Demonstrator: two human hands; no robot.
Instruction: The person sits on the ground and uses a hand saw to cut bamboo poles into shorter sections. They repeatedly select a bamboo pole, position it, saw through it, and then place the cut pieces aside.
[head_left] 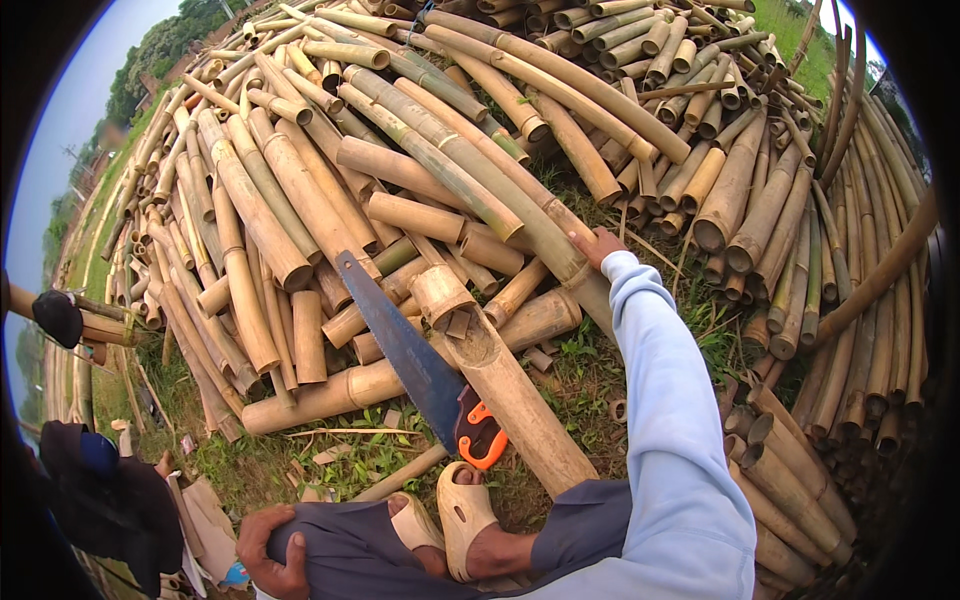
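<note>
My right hand (pixel 597 247), at the end of a pale blue sleeve, grips the side of a long bamboo pole (pixel 545 215) that slants down from the pile. On my knee at the lower left rests my left hand (pixel 272 553), its fingers apart and holding nothing. Between the hands, a handsaw (pixel 405 345) with a dark blue blade and an orange and black handle lies tilted against the bamboo, handle near my feet. Beside it, a thick bamboo length (pixel 515 400) with a cut-out opening leans toward my leg. A small chip (pixel 458 323) sits at that opening.
A large heap of cut bamboo (pixel 300 190) spreads ahead, with more stacks (pixel 780 200) to the right. One thick bamboo log (pixel 340 398) lies crosswise on the grass. At the left edge is a person in dark clothes (pixel 105 500). My sandals (pixel 465 515) are close to the saw.
</note>
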